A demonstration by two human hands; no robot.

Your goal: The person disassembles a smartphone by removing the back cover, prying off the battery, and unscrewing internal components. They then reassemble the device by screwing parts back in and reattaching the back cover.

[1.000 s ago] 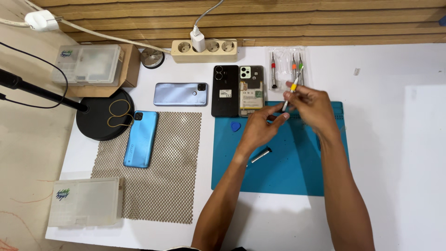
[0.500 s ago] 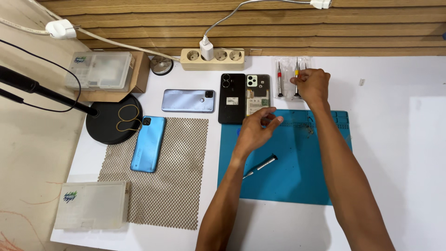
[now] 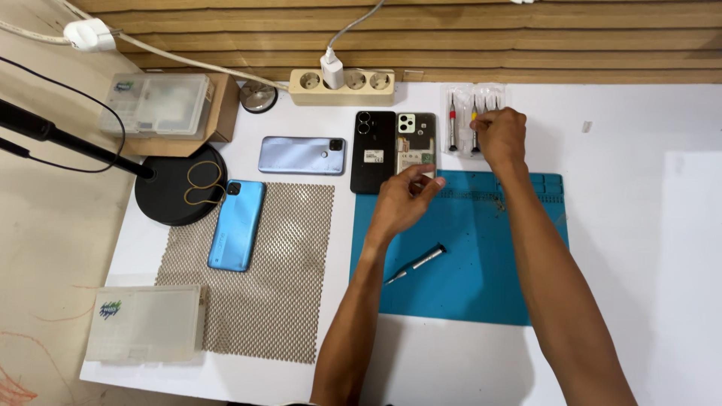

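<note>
Your right hand point(image 3: 499, 135) closes its grip on the yellow-tipped screwdriver point(image 3: 474, 120), which a second ago was over the blue mat point(image 3: 481, 286) and is now back among the clear tool packets point(image 3: 472, 128). Your left hand point(image 3: 402, 201) hovers loosely curled, empty, beside the opened phone point(image 3: 416, 143); another screwdriver point(image 3: 418, 262) lies on the mat

The right hand point(image 3: 502, 135) covers part of the screwdriver set point(image 3: 465, 128), so whether its fingers grip a tool cannot be told. The left hand point(image 3: 402, 199) hides the lower corner of the opened phone point(image 3: 416, 143) (its inner parts are too small to make out). The cable point(image 3: 353, 26) and lamp arm point(image 3: 45, 131) run off the picture's edge.
</note>
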